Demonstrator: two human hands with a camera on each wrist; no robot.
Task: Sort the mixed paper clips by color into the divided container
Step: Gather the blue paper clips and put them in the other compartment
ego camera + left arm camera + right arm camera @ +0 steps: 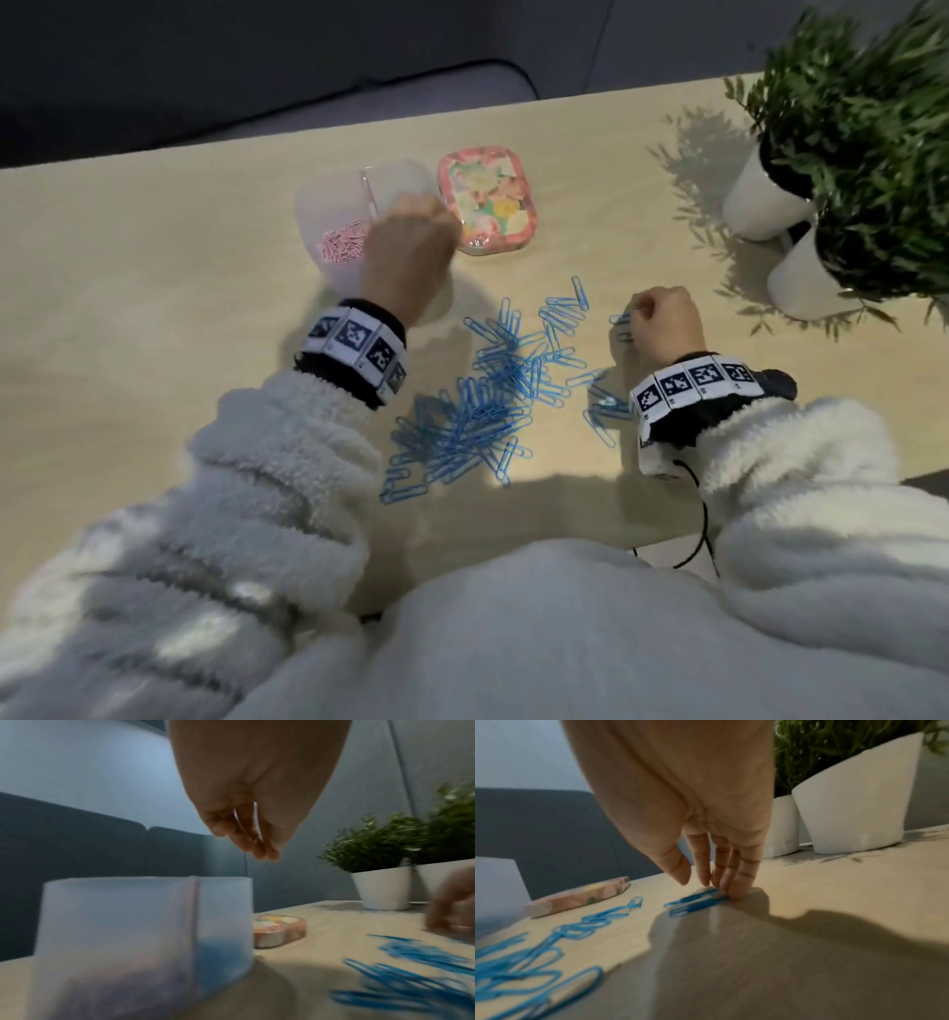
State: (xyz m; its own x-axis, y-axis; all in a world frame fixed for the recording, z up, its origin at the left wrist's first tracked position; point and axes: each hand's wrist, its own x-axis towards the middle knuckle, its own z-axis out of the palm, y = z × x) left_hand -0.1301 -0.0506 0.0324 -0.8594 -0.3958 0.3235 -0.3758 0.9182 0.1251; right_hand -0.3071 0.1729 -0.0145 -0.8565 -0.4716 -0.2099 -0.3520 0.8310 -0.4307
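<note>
A translucent divided container (pixel 328 200) stands at the back of the table. Pink clips (pixel 343 245) lie in its left compartment, and a blue mass (pixel 221 949) shows through the wall of its right one. My left hand (pixel 411 241) hovers over the right compartment with its fingers (pixel 259 852) bunched and pointing down; no clip shows between them. A pile of blue paper clips (pixel 488 401) is spread on the table in front of me. My right hand (pixel 637 318) presses its fingertips (pixel 734 894) on two blue clips (pixel 693 902) at the pile's right edge, with the thumb held apart.
A flowered lid (pixel 488 200) lies flat just right of the container. Two white pots (pixel 770 200) with green plants stand at the back right, close behind my right hand. A dark sofa sits beyond the table's far edge.
</note>
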